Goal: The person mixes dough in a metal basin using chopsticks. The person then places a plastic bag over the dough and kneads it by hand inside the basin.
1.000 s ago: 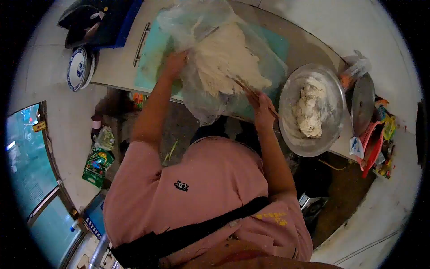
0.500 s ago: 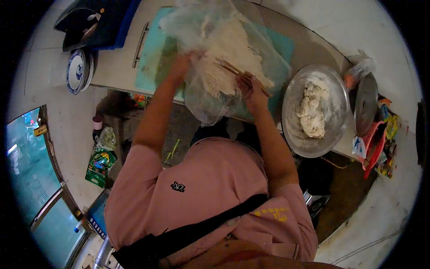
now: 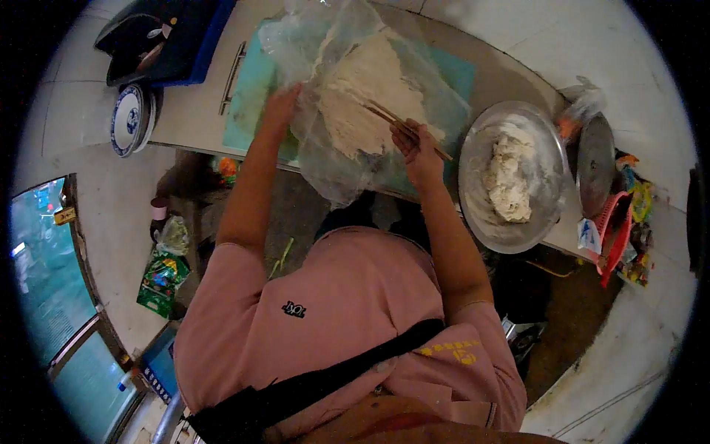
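My right hand is closed round a pair of wooden chopsticks, whose tips lie over the pale dough or flour. That pale mass sits in a clear plastic bag, spread over a turquoise board. At the bag's left side is my left hand; its fingers are blurred against the plastic, and their grip cannot be made out. To the right of my right hand stands a metal bowl with a lump of sticky dough in it.
Right of the bowl are a round metal lid, a red basket and a plastic bag. Plates and a dark container stand at the left. The counter's front edge runs below my hands.
My left hand has moved a little left, away from the middle of the bag. The bag's upper part has shifted. My right hand still holds the chopsticks in nearly the same place.
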Action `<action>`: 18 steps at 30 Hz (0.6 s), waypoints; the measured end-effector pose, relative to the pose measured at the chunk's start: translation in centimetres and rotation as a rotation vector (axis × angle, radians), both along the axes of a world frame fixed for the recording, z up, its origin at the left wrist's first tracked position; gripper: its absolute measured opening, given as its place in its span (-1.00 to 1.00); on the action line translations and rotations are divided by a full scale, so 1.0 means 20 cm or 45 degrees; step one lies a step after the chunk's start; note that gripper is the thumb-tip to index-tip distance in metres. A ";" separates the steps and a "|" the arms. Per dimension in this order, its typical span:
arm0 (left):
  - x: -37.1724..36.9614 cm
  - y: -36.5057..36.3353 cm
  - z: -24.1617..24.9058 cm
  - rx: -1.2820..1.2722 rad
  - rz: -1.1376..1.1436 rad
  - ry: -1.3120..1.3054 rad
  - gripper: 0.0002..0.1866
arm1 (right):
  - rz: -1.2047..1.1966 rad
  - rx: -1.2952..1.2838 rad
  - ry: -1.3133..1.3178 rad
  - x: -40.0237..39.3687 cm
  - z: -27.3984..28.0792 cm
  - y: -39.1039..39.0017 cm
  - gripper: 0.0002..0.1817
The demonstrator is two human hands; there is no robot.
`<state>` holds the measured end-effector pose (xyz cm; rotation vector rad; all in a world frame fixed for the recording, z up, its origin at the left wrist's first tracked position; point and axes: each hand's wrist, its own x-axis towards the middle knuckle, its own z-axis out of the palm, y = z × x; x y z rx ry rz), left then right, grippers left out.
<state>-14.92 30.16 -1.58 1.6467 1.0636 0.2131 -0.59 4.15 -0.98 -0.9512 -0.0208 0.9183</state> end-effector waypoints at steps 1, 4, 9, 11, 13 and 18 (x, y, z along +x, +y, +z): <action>0.00 -0.02 0.03 0.032 0.010 0.011 -0.55 | -0.009 -0.005 -0.002 0.00 0.02 0.00 -0.63; 0.00 0.01 0.01 0.306 -0.185 0.011 -0.57 | -0.065 0.023 -0.033 0.01 0.09 -0.04 -0.61; 0.03 0.08 -0.06 -0.132 0.101 -0.036 -0.55 | -0.190 0.085 -0.033 0.05 0.23 -0.21 -0.61; -0.01 0.23 -0.18 -0.159 0.046 -0.095 -0.49 | -0.269 0.090 -0.026 0.07 0.30 -0.34 -0.61; 0.03 0.10 0.07 -0.210 -0.039 -0.271 -0.44 | -0.394 0.053 0.029 0.07 0.40 -0.48 -0.61; 0.17 0.02 0.27 -0.464 0.370 -0.604 -0.29 | -0.761 -0.003 -0.165 0.14 0.56 -0.94 -0.63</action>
